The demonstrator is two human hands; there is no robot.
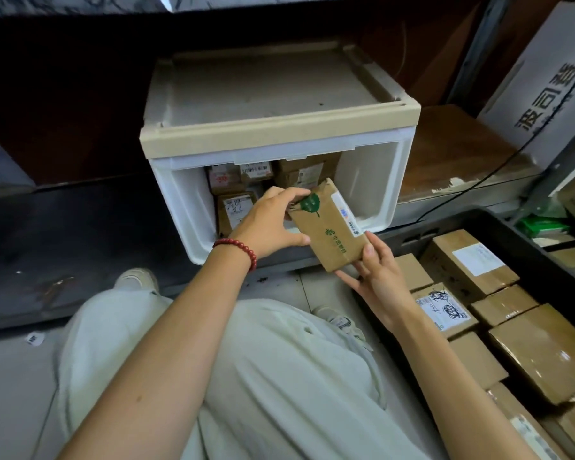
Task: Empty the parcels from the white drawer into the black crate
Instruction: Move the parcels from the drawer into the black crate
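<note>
Here, one brown parcel (329, 227) with green print is held in the air just in front of the open white drawer (180, 200), between two hands. The left hand (266, 224) grips its upper end with curled fingers and thumb, and the right hand (379, 280) pinches its lower corner, thumb on top. At least four parcels (234, 210) lie inside the drawer. The black crate (498, 224) at the right holds about eight boxes (472, 260). One red bead bracelet (238, 247) circles the left wrist.

white drawer (180, 207): smooth matt plastic, w/ beige dusty top. held parcel (329, 227): matt brown cardboard, glossy tape strip. black crate (498, 224): plastic. bracelet (238, 247): glossy red beads. trousers (279, 376): pale cloth.
</note>
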